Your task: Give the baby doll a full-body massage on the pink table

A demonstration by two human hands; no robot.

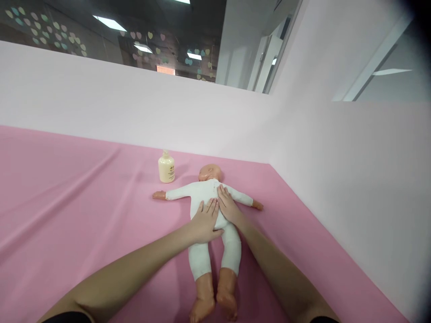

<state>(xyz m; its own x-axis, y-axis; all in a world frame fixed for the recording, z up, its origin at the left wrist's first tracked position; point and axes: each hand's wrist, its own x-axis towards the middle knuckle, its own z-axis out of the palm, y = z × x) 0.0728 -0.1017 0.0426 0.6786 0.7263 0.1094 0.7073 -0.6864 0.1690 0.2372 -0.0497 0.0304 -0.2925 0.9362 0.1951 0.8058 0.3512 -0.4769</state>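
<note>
Bare doll feet lie nearest me; the doll (212,211) sprawls on the pink sheet (67,202). My left hand (204,220) and right hand (227,204) rest flat, fingers spread, on its torso, probably steadying it. Beside its head stands a lotion bottle (166,168).

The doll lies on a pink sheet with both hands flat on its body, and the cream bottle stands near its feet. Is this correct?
Not quite. In the head view the cream bottle stands upright near the head of the doll, beside its outstretched arm, not near its feet. The rest holds: the doll lies on the pink sheet, and the left hand and right hand rest flat on its body.
</note>
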